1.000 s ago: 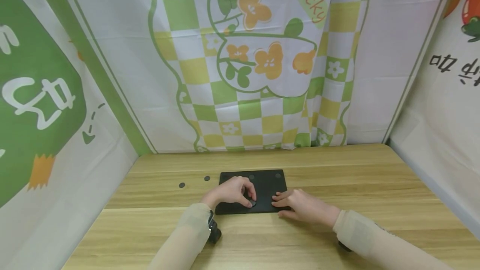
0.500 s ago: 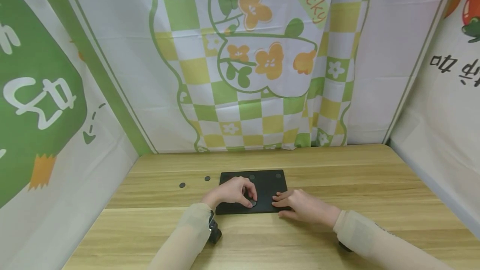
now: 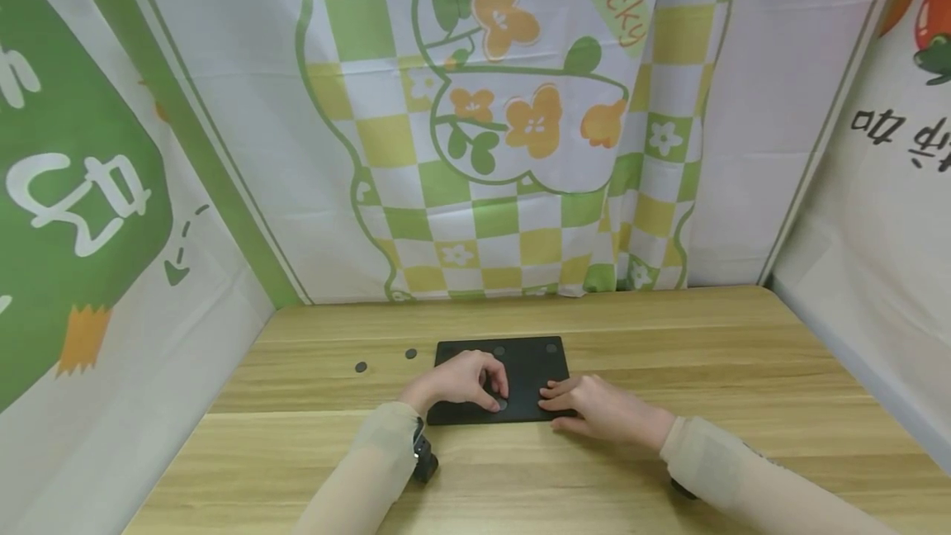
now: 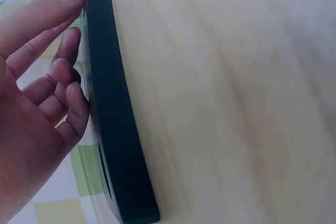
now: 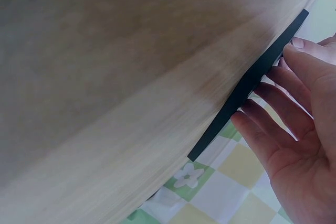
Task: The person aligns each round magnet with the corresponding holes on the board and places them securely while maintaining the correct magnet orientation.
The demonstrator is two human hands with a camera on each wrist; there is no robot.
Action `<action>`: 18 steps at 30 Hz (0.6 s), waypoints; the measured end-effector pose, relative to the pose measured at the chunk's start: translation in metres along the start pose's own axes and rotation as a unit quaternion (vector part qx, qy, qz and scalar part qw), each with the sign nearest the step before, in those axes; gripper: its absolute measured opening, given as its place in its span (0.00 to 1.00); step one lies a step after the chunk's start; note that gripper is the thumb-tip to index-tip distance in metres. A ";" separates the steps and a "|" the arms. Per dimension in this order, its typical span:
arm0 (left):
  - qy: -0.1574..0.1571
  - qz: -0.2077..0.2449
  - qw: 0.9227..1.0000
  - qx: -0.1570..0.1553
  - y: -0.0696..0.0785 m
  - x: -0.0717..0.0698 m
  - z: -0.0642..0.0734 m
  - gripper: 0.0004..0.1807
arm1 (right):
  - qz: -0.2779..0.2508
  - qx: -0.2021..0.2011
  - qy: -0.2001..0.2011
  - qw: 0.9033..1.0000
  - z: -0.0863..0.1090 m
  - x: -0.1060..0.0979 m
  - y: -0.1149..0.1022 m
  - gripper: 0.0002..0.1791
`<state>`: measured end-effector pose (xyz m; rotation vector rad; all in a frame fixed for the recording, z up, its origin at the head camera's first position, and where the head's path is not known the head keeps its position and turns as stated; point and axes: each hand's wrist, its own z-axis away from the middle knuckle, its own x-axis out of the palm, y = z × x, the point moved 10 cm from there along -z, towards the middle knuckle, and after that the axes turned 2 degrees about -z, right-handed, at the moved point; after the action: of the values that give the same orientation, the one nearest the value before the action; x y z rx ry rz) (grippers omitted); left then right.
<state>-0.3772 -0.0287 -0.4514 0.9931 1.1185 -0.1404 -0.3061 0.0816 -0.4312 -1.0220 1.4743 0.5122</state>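
Observation:
A flat black rectangular board point(image 3: 529, 378) lies on the wooden table. Above its left half, my left hand point(image 3: 462, 376) is bent with thumb and index finger at a small dark round disc point(image 3: 502, 405) near the board's front edge, pinching it against the surface. Straight fingers of my right hand point(image 3: 598, 409) rest on the board's right end, the thumb lower by its front edge. Two similar discs sit along the back of the board, one in the middle and another disc point(image 3: 551, 348) at the right corner. The left hand covers part of the board.
Two loose dark discs lie on the table left of the board, one disc point(image 3: 411, 353) closer and another disc point(image 3: 361, 367) farther out. Behind the wooden table point(image 3: 669, 320) hangs a checked curtain point(image 3: 505, 221), with printed cloth walls at both sides.

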 end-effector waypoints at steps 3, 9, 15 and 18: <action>0.001 -0.004 1.000 -0.004 -0.001 0.000 0.001 0.08 | 0.003 0.001 0.001 1.000 0.000 0.000 0.000 0.19; 0.002 -0.013 1.000 -0.001 -0.002 -0.003 0.004 0.09 | -0.001 0.004 -0.003 1.000 0.000 0.001 0.000 0.19; 0.012 -0.021 1.000 0.003 -0.005 -0.007 0.009 0.09 | -0.004 0.002 -0.003 1.000 0.000 0.001 0.000 0.19; 0.021 -0.029 0.999 0.007 -0.009 -0.010 0.011 0.09 | -0.007 0.002 -0.002 1.000 0.000 0.000 0.001 0.19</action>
<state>-0.3789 -0.0458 -0.4476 0.9802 1.1857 -0.1745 -0.3068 0.0821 -0.4317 -1.0259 1.4639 0.5006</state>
